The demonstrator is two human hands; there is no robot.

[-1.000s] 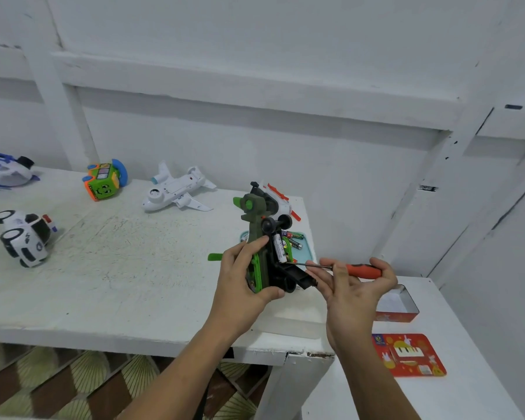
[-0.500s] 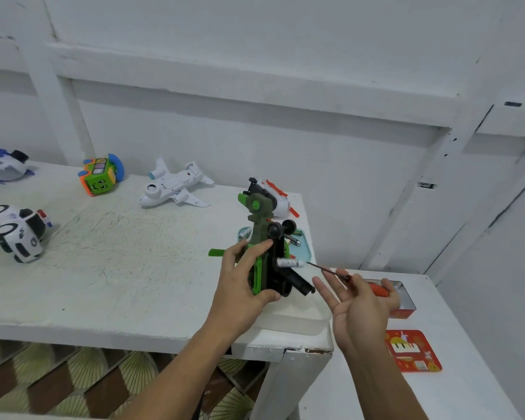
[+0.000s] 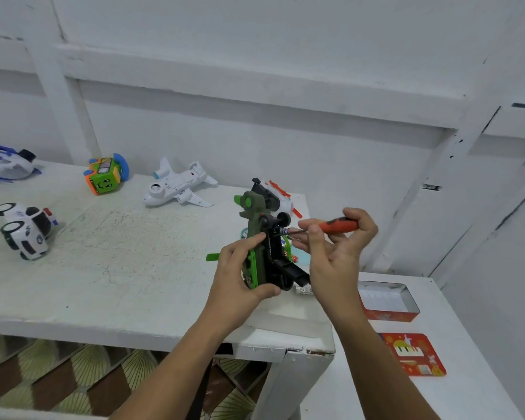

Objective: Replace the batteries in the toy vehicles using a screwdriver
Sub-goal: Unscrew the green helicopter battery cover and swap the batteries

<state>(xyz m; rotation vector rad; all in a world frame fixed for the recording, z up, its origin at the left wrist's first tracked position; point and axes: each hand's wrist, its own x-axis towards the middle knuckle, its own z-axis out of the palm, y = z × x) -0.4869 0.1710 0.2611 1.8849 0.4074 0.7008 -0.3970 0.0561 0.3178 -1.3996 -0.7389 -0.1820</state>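
1. While the left hand [image 3: 240, 274] grips it, the green and black plastic toy vehicle [image 3: 259, 237] stands upright above the near right part of the white painted counter [image 3: 103, 268], nose end down and its black underside turned to the right
2. The left hand's thumb curls under the toy's lower end and its fingers wrap the bright green side; a green fin juts out to the left of the hand
3. The toy has a dull olive body, a round green knob near the top, small black wheels and a black flap that hangs open at the bottom
4. The right hand [image 3: 337, 253] holds the orange-handled metal screwdriver [image 3: 338, 225] in its curled fingers, the forefinger laid along the shaft; the tip points left and meets the black underside just below the wheels
5. On the counter behind lie a white plastic toy plane [image 3: 176, 187], a green cube-shaped toy [image 3: 105, 175] and a white and black toy police car [image 3: 25, 230] on its side
6. To the right, on a lower white surface, sit an open red tin box [image 3: 388, 313] and, nearer, its flat red lid [image 3: 412, 353]
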